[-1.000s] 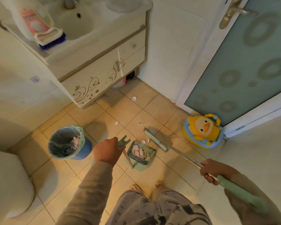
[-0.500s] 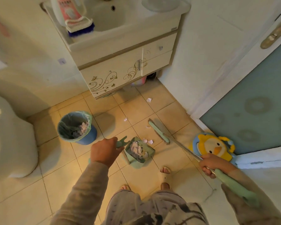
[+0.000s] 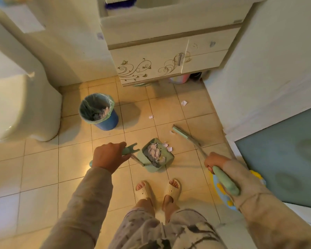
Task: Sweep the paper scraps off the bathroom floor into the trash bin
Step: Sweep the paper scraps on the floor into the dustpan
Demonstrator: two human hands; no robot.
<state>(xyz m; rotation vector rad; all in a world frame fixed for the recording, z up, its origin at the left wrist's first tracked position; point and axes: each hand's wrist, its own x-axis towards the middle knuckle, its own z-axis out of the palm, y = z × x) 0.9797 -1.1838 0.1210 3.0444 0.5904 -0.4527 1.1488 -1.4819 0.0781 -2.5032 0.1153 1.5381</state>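
Paper scraps [image 3: 166, 146] beside dustpan [image 3: 157, 155], between hands gripping dustpan handle [image 3: 128, 151], broom [image 3: 196, 141]

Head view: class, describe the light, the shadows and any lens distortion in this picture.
Head view: warm, dim yellowish light; the trash bin casts a soft shadow to its right on the tiles; wide-angle lens bends the cabinet and the door; sleeves at the bottom edge look soft and stretched; small paper scraps stay readable.

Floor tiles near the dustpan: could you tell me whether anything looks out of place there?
Yes: paper scraps lie loose at the dustpan lip, and two more sit farther off toward the cabinet, unswept.
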